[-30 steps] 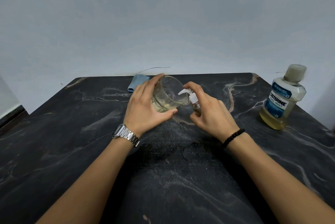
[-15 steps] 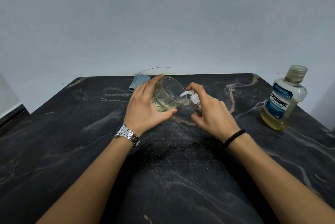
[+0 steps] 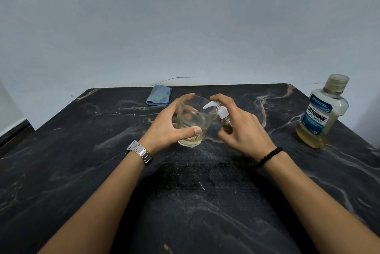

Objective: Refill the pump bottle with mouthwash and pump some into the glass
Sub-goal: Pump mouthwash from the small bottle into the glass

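I see the dark marbled counter (image 3: 82,171) spread under both forearms, its far edge against a pale wall. Well off to the right of my right fingers stands the mouthwash bottle (image 3: 321,113), upright, capped, with yellowish liquid low inside. Beyond my left fingers, near the counter's far edge, lies a folded blue cloth (image 3: 159,95).

My left hand (image 3: 166,128) wraps the glass (image 3: 195,122): fingers curl round its far side, thumb presses across its near wall. The glass tilts toward the right, with a shallow pool of pale yellow liquid at its bottom; I cannot tell whether its base touches the counter.

My right hand (image 3: 244,130) curls round the small pump bottle (image 3: 225,119), just right of the glass. Most of the bottle is hidden behind those fingers. The forefinger rests on top of the white pump head (image 3: 213,106), whose spout reaches over the glass rim.
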